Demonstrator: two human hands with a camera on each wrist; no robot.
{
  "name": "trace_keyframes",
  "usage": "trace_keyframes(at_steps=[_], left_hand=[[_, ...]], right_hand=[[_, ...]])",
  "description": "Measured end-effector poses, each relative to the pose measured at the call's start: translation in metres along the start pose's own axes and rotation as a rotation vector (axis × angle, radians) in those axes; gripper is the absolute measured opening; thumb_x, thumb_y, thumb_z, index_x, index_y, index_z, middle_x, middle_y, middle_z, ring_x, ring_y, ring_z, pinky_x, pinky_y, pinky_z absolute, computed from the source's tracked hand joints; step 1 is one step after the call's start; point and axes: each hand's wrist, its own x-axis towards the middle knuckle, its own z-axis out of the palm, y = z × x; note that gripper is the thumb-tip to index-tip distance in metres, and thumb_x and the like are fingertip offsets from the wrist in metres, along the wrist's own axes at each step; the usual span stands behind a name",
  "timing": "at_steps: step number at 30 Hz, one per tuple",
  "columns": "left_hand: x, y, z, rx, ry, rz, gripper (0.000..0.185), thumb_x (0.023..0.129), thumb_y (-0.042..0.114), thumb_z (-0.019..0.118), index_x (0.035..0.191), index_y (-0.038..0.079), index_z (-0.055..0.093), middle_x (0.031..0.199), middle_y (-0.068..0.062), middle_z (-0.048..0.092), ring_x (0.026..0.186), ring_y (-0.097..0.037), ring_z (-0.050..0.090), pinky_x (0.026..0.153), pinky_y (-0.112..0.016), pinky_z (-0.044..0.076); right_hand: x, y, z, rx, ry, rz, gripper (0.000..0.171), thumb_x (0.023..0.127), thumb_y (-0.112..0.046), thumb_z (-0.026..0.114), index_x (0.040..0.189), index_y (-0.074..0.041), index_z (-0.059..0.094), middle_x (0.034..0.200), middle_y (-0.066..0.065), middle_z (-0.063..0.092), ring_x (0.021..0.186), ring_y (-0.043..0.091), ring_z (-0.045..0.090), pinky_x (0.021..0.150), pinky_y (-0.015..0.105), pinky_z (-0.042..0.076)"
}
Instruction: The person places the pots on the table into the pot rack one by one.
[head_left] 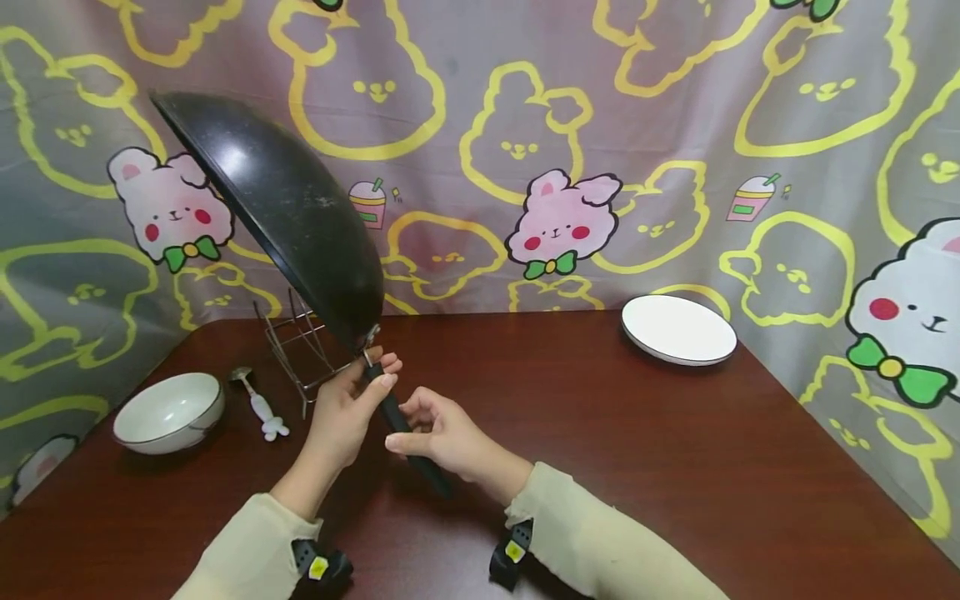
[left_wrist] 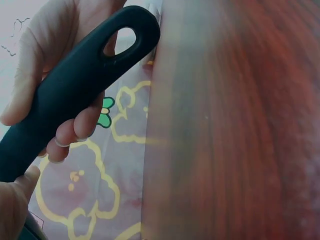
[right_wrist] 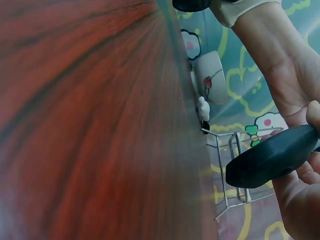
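bowl (head_left: 169,411) and spoon (head_left: 258,407) sit at left, wok (head_left: 277,208) is tilted up over wire rack (head_left: 300,350), not seated yet, left hand (head_left: 347,408) gripping handle (head_left: 401,429) near the pan, right hand (head_left: 442,433) pinching it lower, plate (head_left: 678,329) far right.
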Motion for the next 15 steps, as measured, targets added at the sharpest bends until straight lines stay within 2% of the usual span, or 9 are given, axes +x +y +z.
trace_keyframes(at_steps=[6,9,12,15], left_hand=[[-0.0027,-0.0034,-0.0037,-0.023,0.024,-0.025,0.042,0.090,-0.001,0.053,0.129,-0.011,0.043,0.122,-0.032,0.053,0.097,0.001,0.061,0.086,-0.014,0.046],[-0.0032,-0.0050,-0.0047,-0.047,0.028,-0.031,0.041,0.090,-0.001,0.053,0.129,-0.011,0.043,0.122,-0.029,0.054,0.098,0.000,0.061,0.087,-0.015,0.046],[-0.0045,-0.0066,-0.0057,-0.074,0.027,-0.038,0.041,0.090,-0.002,0.053,0.128,-0.012,0.042,0.114,-0.013,0.063,0.098,-0.001,0.061,0.087,-0.016,0.047],[-0.0060,-0.0087,-0.0064,-0.104,0.021,-0.043,0.041,0.090,-0.003,0.052,0.128,-0.013,0.041,0.104,0.007,0.066,0.096,-0.001,0.062,0.087,-0.016,0.047]], right_hand=[[0.0018,0.0014,0.0058,-0.009,-0.002,0.017,0.024,0.080,0.004,0.067,0.094,0.007,0.048,0.078,0.017,0.063,0.059,0.011,0.059,0.059,0.024,0.052],[0.0021,0.0014,0.0078,-0.013,-0.002,0.020,0.024,0.079,0.003,0.067,0.093,0.007,0.048,0.076,0.016,0.062,0.058,0.010,0.058,0.058,0.023,0.051],[0.0016,0.0018,0.0092,-0.022,-0.004,0.026,0.024,0.079,0.003,0.067,0.093,0.007,0.048,0.074,0.014,0.062,0.058,0.010,0.058,0.057,0.022,0.050],[0.0012,0.0027,0.0096,-0.033,-0.008,0.036,0.024,0.079,0.003,0.067,0.093,0.007,0.048,0.072,0.011,0.061,0.057,0.010,0.057,0.057,0.021,0.049]])
